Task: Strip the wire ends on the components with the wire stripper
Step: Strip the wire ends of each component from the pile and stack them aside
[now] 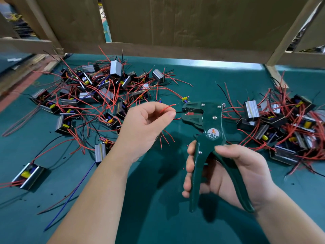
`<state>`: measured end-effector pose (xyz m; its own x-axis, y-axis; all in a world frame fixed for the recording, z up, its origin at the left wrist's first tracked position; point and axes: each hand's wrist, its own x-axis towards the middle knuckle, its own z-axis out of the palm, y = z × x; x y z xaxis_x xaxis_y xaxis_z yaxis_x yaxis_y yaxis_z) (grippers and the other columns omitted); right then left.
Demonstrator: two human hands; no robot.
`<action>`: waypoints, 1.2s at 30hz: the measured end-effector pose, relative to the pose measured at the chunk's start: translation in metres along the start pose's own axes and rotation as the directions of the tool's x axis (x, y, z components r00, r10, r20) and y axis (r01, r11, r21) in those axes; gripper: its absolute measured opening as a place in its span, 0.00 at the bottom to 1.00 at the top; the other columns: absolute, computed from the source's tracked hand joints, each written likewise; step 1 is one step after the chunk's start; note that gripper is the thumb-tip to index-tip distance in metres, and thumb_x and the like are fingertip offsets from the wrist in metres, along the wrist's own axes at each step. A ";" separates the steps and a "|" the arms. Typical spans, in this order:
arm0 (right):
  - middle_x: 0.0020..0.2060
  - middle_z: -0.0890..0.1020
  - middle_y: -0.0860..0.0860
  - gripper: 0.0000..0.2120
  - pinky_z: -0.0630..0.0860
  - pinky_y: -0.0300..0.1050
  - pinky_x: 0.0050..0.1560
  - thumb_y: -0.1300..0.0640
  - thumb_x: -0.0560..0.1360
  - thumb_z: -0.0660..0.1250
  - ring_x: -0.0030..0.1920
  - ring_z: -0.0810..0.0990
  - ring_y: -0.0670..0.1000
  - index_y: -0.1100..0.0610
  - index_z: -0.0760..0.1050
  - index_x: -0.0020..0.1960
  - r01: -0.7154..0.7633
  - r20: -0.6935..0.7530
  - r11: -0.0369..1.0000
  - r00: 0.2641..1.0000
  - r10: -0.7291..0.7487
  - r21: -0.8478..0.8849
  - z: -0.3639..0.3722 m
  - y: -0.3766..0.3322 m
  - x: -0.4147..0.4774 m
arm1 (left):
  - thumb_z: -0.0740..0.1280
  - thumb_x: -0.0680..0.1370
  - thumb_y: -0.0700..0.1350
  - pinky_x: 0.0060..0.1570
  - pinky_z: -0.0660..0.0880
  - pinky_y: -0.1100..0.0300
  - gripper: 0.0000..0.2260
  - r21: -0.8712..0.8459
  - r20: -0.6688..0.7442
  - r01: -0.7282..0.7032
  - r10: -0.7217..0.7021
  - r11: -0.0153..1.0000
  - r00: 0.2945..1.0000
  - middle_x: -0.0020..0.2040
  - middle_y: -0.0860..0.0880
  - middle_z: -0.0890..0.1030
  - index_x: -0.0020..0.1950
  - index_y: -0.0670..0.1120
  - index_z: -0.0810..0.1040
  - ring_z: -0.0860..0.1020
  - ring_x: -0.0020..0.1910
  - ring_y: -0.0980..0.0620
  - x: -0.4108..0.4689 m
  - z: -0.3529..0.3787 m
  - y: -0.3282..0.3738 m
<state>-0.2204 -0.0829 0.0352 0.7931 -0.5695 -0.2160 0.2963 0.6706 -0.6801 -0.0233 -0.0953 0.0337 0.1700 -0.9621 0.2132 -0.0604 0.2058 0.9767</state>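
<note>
My right hand [226, 171] grips the two handles of a dark green wire stripper [209, 131], held upright with its jaws pointing left. A small piece of red shows between the jaws. My left hand [146, 127] pinches a thin red wire [168, 107] between thumb and fingers; the wire's bare tip points at the jaws, just left of them. Which component this wire belongs to is hidden by my hand.
A pile of small metal-cased components with red and black wires [98, 88] lies at the left on the green mat [158, 199]. A second pile [284, 124] sits at the right. One component [29, 175] lies alone at the near left. Cardboard walls [175, 23] close the back.
</note>
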 end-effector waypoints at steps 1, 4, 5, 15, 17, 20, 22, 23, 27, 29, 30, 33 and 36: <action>0.41 0.78 0.63 0.24 0.77 0.64 0.45 0.51 0.61 0.76 0.40 0.79 0.65 0.62 0.78 0.52 0.005 0.004 1.000 1.000 -0.005 -0.014 0.000 0.001 0.000 | 0.70 0.75 0.35 0.39 0.72 0.73 0.08 0.003 0.005 -0.012 0.012 1.000 1.000 0.34 0.59 0.81 0.41 0.48 0.81 0.76 0.34 0.65 0.000 0.000 0.000; 0.40 0.78 0.63 0.23 0.77 0.63 0.43 0.51 0.61 0.76 0.38 0.80 0.65 0.62 0.78 0.51 0.024 -0.014 0.998 1.000 -0.025 -0.053 0.001 0.002 0.000 | 0.70 0.74 0.35 0.41 0.72 0.72 0.09 0.008 0.016 -0.042 0.042 0.999 0.999 0.35 0.59 0.82 0.41 0.49 0.81 0.77 0.36 0.64 -0.001 0.000 0.000; 0.39 0.78 0.63 0.22 0.77 0.63 0.42 0.51 0.61 0.77 0.37 0.80 0.64 0.62 0.78 0.50 0.033 -0.022 0.998 0.999 -0.034 -0.061 0.001 0.003 0.000 | 0.71 0.74 0.36 0.41 0.72 0.72 0.09 0.007 0.017 -0.050 0.050 0.999 0.999 0.35 0.58 0.82 0.41 0.50 0.81 0.77 0.36 0.64 -0.001 0.000 0.000; 0.36 0.78 0.63 0.21 0.77 0.61 0.39 0.51 0.60 0.79 0.33 0.79 0.62 0.61 0.78 0.47 0.087 -0.066 0.980 0.993 -0.100 -0.179 0.001 0.007 0.002 | 0.69 0.74 0.36 0.39 0.71 0.73 0.08 -0.014 0.047 -0.070 0.070 0.997 0.996 0.33 0.58 0.79 0.40 0.49 0.80 0.73 0.34 0.61 -0.001 0.000 0.002; 0.36 0.78 0.63 0.21 0.77 0.61 0.39 0.51 0.61 0.78 0.33 0.79 0.63 0.61 0.78 0.48 0.090 -0.063 0.977 0.993 -0.103 -0.192 0.001 0.007 0.003 | 0.70 0.73 0.39 0.37 0.69 0.72 0.06 -0.031 0.049 -0.059 0.060 0.998 0.997 0.33 0.57 0.78 0.40 0.50 0.80 0.71 0.35 0.57 -0.002 0.000 0.002; 0.37 0.78 0.62 0.20 0.77 0.61 0.39 0.51 0.62 0.78 0.34 0.79 0.63 0.61 0.78 0.48 0.096 -0.048 0.973 0.993 -0.108 -0.211 0.000 0.008 0.003 | 0.70 0.72 0.41 0.36 0.68 0.71 0.06 -0.046 0.042 -0.053 0.055 0.998 0.998 0.33 0.57 0.77 0.36 0.51 0.82 0.69 0.35 0.56 -0.002 0.000 0.002; 0.37 0.78 0.63 0.20 0.76 0.62 0.40 0.51 0.63 0.77 0.35 0.79 0.63 0.61 0.77 0.49 0.095 -0.040 0.972 0.994 -0.106 -0.217 -0.001 0.007 0.003 | 0.70 0.72 0.42 0.34 0.67 0.73 0.07 -0.050 0.041 -0.058 0.060 0.997 0.997 0.32 0.57 0.77 0.36 0.52 0.83 0.68 0.32 0.59 -0.002 0.000 0.002; 0.37 0.78 0.63 0.21 0.76 0.62 0.40 0.51 0.63 0.77 0.35 0.79 0.63 0.61 0.77 0.49 0.095 -0.036 0.972 0.994 -0.105 -0.215 -0.002 0.007 0.002 | 0.70 0.72 0.42 0.33 0.66 0.73 0.07 -0.052 0.043 -0.060 0.062 0.997 0.997 0.32 0.58 0.76 0.36 0.52 0.83 0.67 0.30 0.60 -0.002 0.000 0.003; 0.37 0.78 0.63 0.21 0.76 0.62 0.41 0.52 0.63 0.77 0.35 0.79 0.64 0.62 0.77 0.49 0.093 -0.022 0.974 0.995 -0.100 -0.208 -0.004 0.008 0.002 | 0.70 0.72 0.42 0.30 0.64 0.74 0.07 -0.054 0.053 -0.069 0.072 0.996 0.996 0.30 0.58 0.75 0.36 0.52 0.83 0.65 0.28 0.62 -0.003 -0.001 0.004; 0.37 0.78 0.63 0.21 0.76 0.62 0.40 0.52 0.62 0.78 0.35 0.79 0.64 0.62 0.77 0.49 0.088 -0.025 0.975 0.995 -0.095 -0.202 -0.003 0.008 0.002 | 0.70 0.72 0.42 0.30 0.64 0.73 0.07 -0.050 0.055 -0.069 0.072 0.996 0.996 0.30 0.57 0.75 0.36 0.53 0.83 0.65 0.28 0.62 -0.002 -0.001 0.004; 0.37 0.78 0.63 0.21 0.76 0.62 0.40 0.52 0.62 0.78 0.34 0.79 0.64 0.62 0.77 0.48 0.087 -0.028 0.976 0.995 -0.094 -0.198 -0.003 0.008 0.002 | 0.70 0.72 0.42 0.30 0.64 0.73 0.08 -0.051 0.056 -0.067 0.070 0.996 0.996 0.30 0.57 0.75 0.36 0.53 0.83 0.65 0.28 0.62 -0.003 -0.001 0.004; 0.36 0.78 0.63 0.20 0.76 0.62 0.39 0.51 0.62 0.78 0.33 0.79 0.63 0.62 0.77 0.47 0.096 -0.048 0.973 0.993 -0.109 -0.208 -0.001 0.009 0.002 | 0.69 0.72 0.42 0.30 0.64 0.73 0.07 -0.056 0.059 -0.064 0.067 0.996 0.996 0.31 0.56 0.74 0.37 0.53 0.83 0.65 0.29 0.62 -0.003 -0.001 0.004; 0.35 0.77 0.62 0.20 0.77 0.60 0.38 0.50 0.62 0.78 0.32 0.79 0.62 0.61 0.77 0.46 0.101 -0.084 0.971 0.989 -0.122 -0.218 0.002 0.012 0.003 | 0.69 0.73 0.42 0.31 0.65 0.73 0.06 -0.040 0.055 -0.083 0.085 0.996 0.995 0.32 0.56 0.74 0.37 0.52 0.82 0.65 0.30 0.61 -0.004 -0.001 0.003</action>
<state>-0.2132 -0.0756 0.0272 0.7034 -0.6851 -0.1895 0.2522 0.4898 -0.8346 -0.0230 -0.0910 0.0362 0.1095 -0.9495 0.2940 -0.0351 0.2919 0.9558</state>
